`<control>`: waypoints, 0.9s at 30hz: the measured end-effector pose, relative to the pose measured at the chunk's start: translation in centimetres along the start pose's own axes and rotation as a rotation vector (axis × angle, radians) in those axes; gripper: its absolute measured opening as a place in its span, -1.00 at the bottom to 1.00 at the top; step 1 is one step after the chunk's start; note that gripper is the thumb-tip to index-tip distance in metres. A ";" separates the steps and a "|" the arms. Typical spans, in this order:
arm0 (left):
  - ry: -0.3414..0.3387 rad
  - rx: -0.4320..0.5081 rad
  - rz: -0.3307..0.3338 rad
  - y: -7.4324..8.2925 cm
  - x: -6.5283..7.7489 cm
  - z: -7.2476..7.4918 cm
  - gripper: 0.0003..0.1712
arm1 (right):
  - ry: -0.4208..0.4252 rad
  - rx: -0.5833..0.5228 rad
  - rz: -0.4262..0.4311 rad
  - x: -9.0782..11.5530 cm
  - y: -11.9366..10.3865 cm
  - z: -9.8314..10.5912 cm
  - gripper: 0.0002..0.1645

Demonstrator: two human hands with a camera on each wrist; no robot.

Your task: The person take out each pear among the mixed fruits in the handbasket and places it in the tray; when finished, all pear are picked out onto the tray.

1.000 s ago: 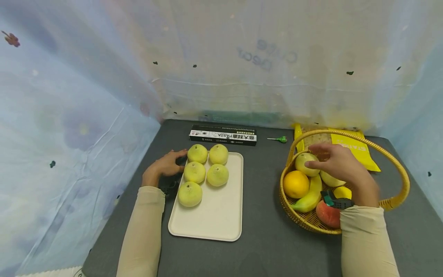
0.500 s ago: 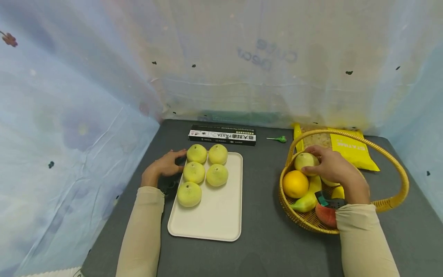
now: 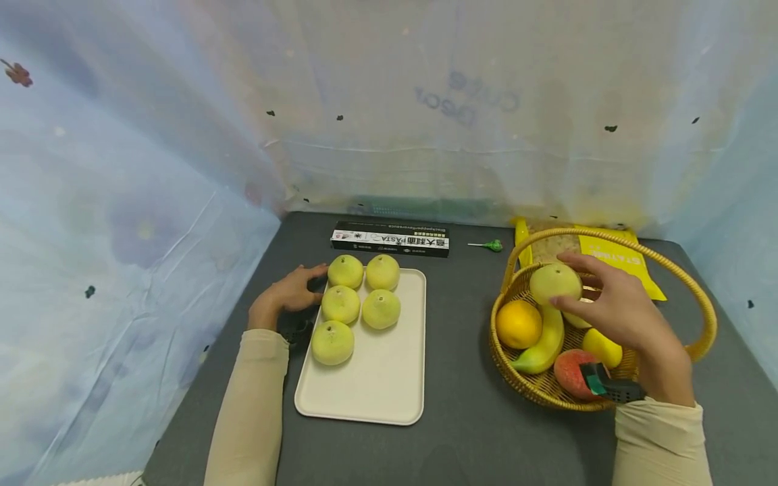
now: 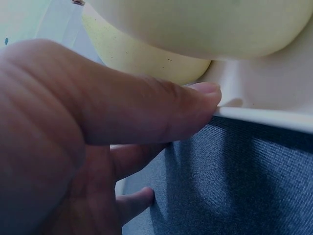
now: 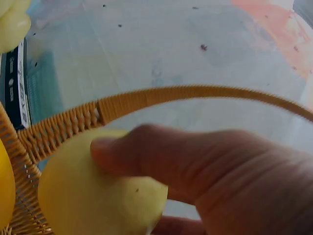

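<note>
Over the wicker basket (image 3: 507, 374), my right hand (image 3: 626, 307) grips a round yellow-green pear (image 3: 553, 285) between thumb and fingers. In the right wrist view the thumb presses on the side of this pear (image 5: 73, 191), below the basket handle (image 5: 156, 97). My left hand (image 3: 293, 288) rests at the left edge of the white tray (image 3: 383, 385), fingers loosely extended. The left wrist view has its thumb (image 4: 161, 107) at the tray rim (image 4: 274, 115). Several similar pears (image 3: 333, 342) stand on the tray, three in the left column and two in the right.
An orange (image 3: 519, 324), a banana (image 3: 543, 344), a peach (image 3: 574, 371) and a lemon (image 3: 603, 347) lie in the basket. Its tall handle (image 3: 693, 283) arches over the right side. Behind are a pasta box (image 3: 391, 238), a green lollipop (image 3: 494, 246) and a yellow bag (image 3: 626, 260).
My right hand closed on the pear in the basket, then lifted it and drew it slightly right, uncovering the lemon. The left hand stays at the tray.
</note>
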State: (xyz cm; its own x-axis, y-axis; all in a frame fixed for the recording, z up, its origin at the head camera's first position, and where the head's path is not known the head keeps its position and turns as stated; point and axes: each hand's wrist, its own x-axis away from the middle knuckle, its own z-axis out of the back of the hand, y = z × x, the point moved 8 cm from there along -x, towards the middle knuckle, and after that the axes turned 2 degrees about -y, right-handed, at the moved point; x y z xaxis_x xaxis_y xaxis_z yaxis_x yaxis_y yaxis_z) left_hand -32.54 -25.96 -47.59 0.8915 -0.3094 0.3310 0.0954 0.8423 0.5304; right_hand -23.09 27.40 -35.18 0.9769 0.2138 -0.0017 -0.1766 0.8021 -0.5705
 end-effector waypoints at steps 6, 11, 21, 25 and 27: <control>0.002 -0.012 0.007 -0.2 0.0 0.0 -0.08 | 0.060 -0.100 0.118 2.2 -2.4 -0.1 -0.07; 0.007 -0.017 0.026 -0.2 0.0 0.1 -0.06 | 0.117 -0.213 0.246 2.8 -5.3 -1.4 -0.15; 0.011 -0.022 0.040 -0.3 -0.1 0.1 -0.05 | 0.018 -0.396 0.365 1.3 -9.0 -6.8 -0.14; 0.012 -0.020 0.036 -0.3 0.0 0.1 -0.05 | -0.034 -0.442 0.424 0.5 -10.9 -9.6 -0.19; 0.014 -0.020 0.035 -0.3 0.0 0.1 -0.05 | -0.060 -0.469 0.451 0.1 -11.9 -11.0 -0.19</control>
State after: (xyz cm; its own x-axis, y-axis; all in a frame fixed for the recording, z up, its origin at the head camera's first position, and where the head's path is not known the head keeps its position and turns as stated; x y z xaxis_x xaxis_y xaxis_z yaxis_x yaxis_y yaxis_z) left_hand -32.61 -26.25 -47.66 0.9006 -0.2730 0.3381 0.0725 0.8615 0.5025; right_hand -19.56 11.78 -37.39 0.8082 0.5143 -0.2868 -0.4833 0.3010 -0.8220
